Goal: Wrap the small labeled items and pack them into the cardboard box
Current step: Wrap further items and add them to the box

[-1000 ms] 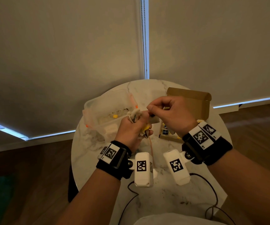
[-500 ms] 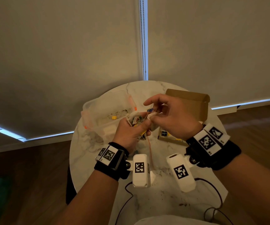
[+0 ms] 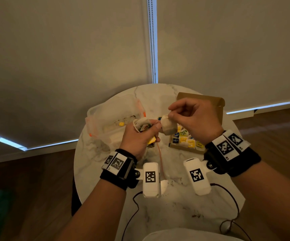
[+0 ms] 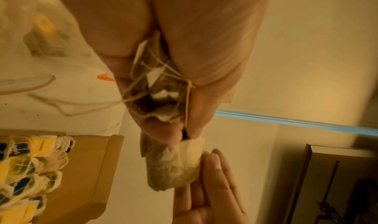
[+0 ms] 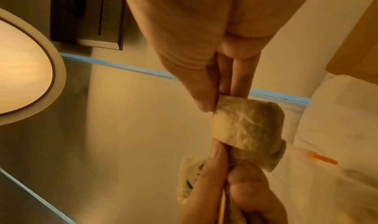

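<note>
Head view, left to right: the clear plastic tub point(image 3: 116, 117) with orange clips lies on its side at the left of the marble bench point(image 3: 158, 197), a yellow tag showing inside it. Just to its right your left hand point(image 3: 140, 136) has its fingers curled round a clump of tea bags point(image 3: 143, 125), thumb pinching the thread; a reddish string point(image 3: 159, 159) hangs from that fist toward the bench. A second ago both your hands were pressed close over that clump; now your right hand point(image 3: 196, 119) has drawn up and away, and one tea bag point(image 3: 168, 126) stands free between the two hands, pinched at its top edge by your right thumb and forefinger, the other fingers curled in. From the left wrist view you can see the clump in your palm criss-crossed with tangled thread, and the free bag touching your left thumb tip. That suggests you have just separated one item from the bunch, so its thread is likely ready to be wound round it. Further right and behind your right hand, the cardboard box point(image 3: 208, 105) stands on the bench with its lid up, and rows of wrapped bags point(image 3: 186, 140) with yellow and blue labels already lie in its tray. Several items remain in your left hand, so packing is partway done.
</note>
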Motion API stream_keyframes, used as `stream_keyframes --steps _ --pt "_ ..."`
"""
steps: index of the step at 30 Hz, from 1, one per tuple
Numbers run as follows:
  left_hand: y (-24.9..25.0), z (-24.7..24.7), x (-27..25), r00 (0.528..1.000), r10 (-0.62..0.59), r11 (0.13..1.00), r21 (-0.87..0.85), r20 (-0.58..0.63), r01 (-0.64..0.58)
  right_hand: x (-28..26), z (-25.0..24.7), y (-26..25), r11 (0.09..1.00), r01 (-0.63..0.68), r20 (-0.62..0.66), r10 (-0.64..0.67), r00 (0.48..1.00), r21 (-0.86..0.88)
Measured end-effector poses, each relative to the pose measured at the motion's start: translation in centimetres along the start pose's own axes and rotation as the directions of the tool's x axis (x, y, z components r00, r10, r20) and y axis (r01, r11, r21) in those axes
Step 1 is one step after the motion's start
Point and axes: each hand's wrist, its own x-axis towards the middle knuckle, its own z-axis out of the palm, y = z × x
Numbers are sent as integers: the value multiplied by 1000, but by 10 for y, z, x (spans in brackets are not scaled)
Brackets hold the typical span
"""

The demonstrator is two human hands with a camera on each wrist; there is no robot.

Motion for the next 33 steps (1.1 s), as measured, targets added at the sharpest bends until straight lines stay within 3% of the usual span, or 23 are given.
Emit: stream_keyframes --steps 7,12,14,17,21,23,26,29,31,33 --pt "-3 12 6 1000 -20 1000 -17 -20 20 -2 0 7 999 23 -16 -23 1000 22" --pt "-5 16 17 999 4 997 75 -38 -1 3 -5 18 999 32 -40 -32 999 1" --pt "-6 15 21 999 0 996 94 -34 3 7 -9 25 998 -51 -32 50 998 -29" --pt "-7 17 28 1000 -4 993 115 12 3 11 -13 32 974 -227 145 225 963 -1" --pt "-6 21 35 996 -6 989 150 88 -8 17 -21 37 947 -319 229 304 925 30" --pt "-8 26 40 996 -19 987 163 86 4 23 -30 44 945 -325 225 320 920 -14" --pt "-12 34 48 998 -59 988 144 -8 60 36 -57 68 934 -355 74 356 931 -26" --pt "-18 36 54 994 -86 990 104 -65 93 41 -86 110 896 -386 -79 378 923 -221" --pt "-23 36 57 990 -112 990 75 -83 118 35 -99 146 787 -408 -92 415 905 -462" --pt "-28 36 59 986 -135 989 51 -95 140 23 -103 178 668 -442 -64 510 858 -598"
